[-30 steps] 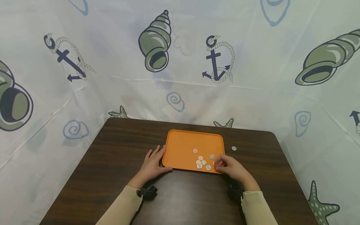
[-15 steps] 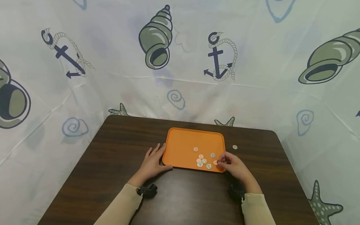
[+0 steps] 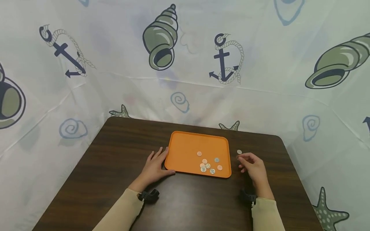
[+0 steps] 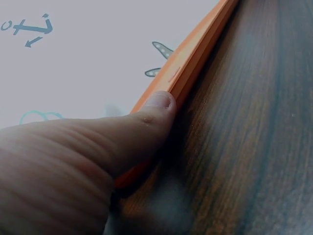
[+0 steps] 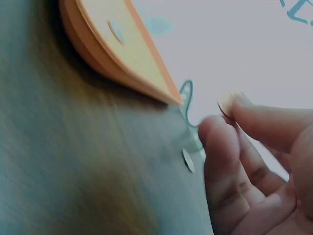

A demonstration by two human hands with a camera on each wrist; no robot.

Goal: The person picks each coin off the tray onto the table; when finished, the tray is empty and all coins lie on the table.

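An orange tray (image 3: 185,147) lies on the dark wooden table. Several coins, copper and silver, rest in its right half, among them a copper coin (image 3: 219,167) near the right rim. My left hand (image 3: 153,168) is at the tray's left front corner, fingers spread along the left side and thumb (image 4: 159,105) against the front edge. Just right of the tray, my right hand (image 3: 254,166) pinches a coin (image 5: 227,104) between thumb and fingertip above the table. A single silver coin (image 3: 239,152) lies on the table right beyond those fingertips.
The table (image 3: 138,134) reaches back to a white curtain (image 3: 196,106) printed with shells, anchors and starfish. Black camera straps (image 3: 148,196) sit on both wrists.
The right hand has lifted away from the coins on the tray and moved right, past the rim, with a coin pinched. The left hand stays at the tray's corner.
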